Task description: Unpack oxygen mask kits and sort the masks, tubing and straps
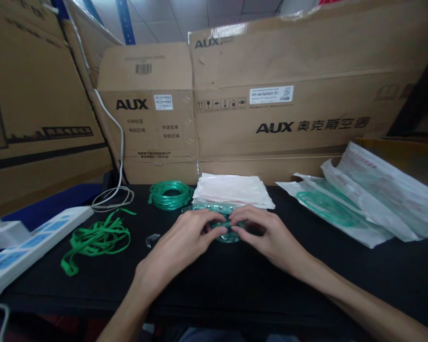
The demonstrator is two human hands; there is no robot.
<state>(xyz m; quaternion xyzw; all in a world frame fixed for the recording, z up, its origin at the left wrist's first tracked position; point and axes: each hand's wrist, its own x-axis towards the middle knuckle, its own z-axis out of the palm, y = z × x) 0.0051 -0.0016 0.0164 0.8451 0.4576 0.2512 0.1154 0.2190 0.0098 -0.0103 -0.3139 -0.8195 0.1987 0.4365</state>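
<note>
My left hand [192,230] and my right hand [264,228] meet in the middle of the black table. Both pinch a see-through green plastic piece [229,236] between thumb and fingers, with the fingertips almost touching. My fingers cover much of it, so its exact kind is hidden. Just behind my hands lies a stack of white paper-like pouches [231,187]. A coil of green clear tubing [171,194] rests behind my left hand. To the left sits a tangled heap of green flat strap [96,240]. A small clear plastic part [152,240] lies beside my left wrist.
Several white pouches [364,204], some showing green tubing inside, overlap on the right. A white power strip [39,249] with a plugged-in adapter [7,234] runs along the left. A white cable [121,142] hangs there. Cardboard panels [228,137] wall off the back and left.
</note>
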